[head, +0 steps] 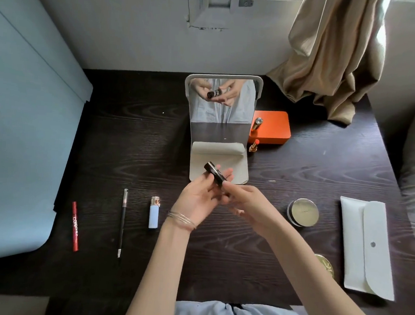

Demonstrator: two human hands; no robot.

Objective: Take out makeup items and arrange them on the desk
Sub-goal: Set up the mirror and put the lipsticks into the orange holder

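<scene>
Both hands meet above the middle of the dark desk, holding a short black tube with a glossy cap. My left hand cradles it from below in its fingers; my right hand pinches its near end. On the desk to the left lie a red pencil, a thin black pencil and a pale blue lipstick. A round gold-lidded jar and a white pouch lie to the right.
A standing mirror faces me behind the hands. Right of it sit an orange box with a gold tube on it and an open orange lipstick in front. A gold compact peeks out from under my right forearm. A curtain drapes onto the back right corner.
</scene>
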